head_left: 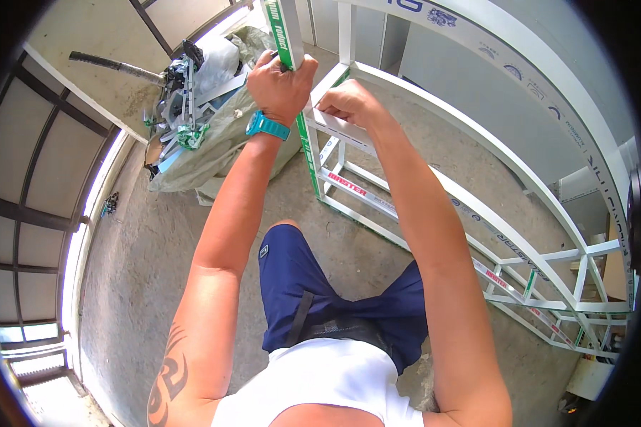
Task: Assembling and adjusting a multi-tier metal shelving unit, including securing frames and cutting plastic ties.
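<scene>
A white metal frame (345,128) of long bars, partly covered in printed film, stands in front of me and stretches off to the right. My left hand (281,87), with a turquoise watch (268,127) on its wrist, is closed round the green-and-white upright post (283,32) at the frame's near corner. A small dark bit shows by its fingers; I cannot tell what it is. My right hand (352,104) is at the end of a horizontal bar (345,135), just right of the post. Its fingers are curled together, and what they hold, if anything, is hidden.
A big pale sack (221,153) of plastic film and offcuts (185,107) slumps on the concrete floor (157,249) at the left. A dark bar (114,65) sticks out above it. Gridded panels (35,164) line the left side. Grey panels (470,78) stand behind the frame.
</scene>
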{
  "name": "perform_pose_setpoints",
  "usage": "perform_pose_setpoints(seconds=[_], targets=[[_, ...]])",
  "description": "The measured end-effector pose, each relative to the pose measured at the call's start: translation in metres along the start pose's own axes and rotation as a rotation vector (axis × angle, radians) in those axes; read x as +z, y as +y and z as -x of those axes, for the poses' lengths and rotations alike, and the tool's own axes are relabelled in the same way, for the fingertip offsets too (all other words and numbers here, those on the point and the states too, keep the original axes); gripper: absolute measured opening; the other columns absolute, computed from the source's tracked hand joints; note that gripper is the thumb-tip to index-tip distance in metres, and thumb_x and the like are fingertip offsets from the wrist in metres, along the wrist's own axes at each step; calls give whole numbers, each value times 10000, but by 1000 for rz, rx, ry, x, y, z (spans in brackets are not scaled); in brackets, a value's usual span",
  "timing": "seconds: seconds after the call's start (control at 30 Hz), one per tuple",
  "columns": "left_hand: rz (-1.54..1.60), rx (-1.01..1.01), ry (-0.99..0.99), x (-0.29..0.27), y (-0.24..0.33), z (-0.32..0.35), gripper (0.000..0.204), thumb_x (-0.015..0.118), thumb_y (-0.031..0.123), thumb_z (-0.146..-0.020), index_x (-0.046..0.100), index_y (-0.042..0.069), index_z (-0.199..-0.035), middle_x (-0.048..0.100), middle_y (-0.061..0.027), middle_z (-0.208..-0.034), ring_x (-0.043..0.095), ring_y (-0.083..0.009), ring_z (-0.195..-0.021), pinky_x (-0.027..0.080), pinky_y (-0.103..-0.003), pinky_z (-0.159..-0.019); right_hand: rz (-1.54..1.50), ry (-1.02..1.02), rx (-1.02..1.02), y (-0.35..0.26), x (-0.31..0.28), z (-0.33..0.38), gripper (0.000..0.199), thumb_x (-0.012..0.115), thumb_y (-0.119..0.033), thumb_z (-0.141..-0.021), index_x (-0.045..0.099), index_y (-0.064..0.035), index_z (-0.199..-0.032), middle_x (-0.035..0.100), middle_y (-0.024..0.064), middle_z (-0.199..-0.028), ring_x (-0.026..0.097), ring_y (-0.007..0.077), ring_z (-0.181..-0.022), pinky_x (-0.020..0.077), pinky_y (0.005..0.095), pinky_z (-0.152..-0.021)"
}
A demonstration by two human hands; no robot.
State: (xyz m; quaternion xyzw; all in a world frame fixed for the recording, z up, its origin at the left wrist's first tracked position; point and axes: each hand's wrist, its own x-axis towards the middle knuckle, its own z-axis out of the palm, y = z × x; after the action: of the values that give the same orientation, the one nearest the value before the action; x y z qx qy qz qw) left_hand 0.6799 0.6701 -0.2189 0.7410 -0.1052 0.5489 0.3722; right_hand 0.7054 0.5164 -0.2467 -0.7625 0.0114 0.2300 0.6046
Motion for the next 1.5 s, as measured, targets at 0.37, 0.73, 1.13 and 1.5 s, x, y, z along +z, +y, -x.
perform_pose_setpoints(seconds=[0.37, 0.73, 1.13, 1.5], targets=[[26, -60, 2, 1, 2, 5, 220, 724, 256, -724, 711, 64, -616, 642, -57, -581, 537, -257, -523, 462, -365, -544, 4, 56, -112, 1, 8, -1, 127, 711, -133, -719, 668, -37, -647, 626, 47, -661, 515, 111, -613, 403, 259, -552], [-8, -21, -19, 7, -9, 8, 256, 763, 274, -747, 759, 20, -714, 659, -71, -668, 532, -226, -512, 438, -365, -492, 559, 114, -147, 12, -40, 11, 140, 735, -170, -738, 731, -41, -684, 653, 50, -656, 527, 138, -580, 436, 278, -540], [5, -57, -8, 2, 0, 5, 259, 752, 300, -747, 755, 45, -703, 658, -72, -672, 548, -249, -540, 452, -373, -522, 454, -30, -104, -2, -14, -2, 106, 710, -130, -811, 752, -44, -766, 658, 50, -670, 590, 118, -553, 471, 217, -519], [-68, -88, -71, 3, 4, 6, 281, 759, 324, -757, 770, 45, -728, 665, -73, -710, 550, -251, -546, 451, -379, -523, 880, 422, -226, 10, -14, -2, 171, 660, -144, -698, 741, -34, -801, 669, 88, -700, 586, 211, -599, 492, 341, -548]])
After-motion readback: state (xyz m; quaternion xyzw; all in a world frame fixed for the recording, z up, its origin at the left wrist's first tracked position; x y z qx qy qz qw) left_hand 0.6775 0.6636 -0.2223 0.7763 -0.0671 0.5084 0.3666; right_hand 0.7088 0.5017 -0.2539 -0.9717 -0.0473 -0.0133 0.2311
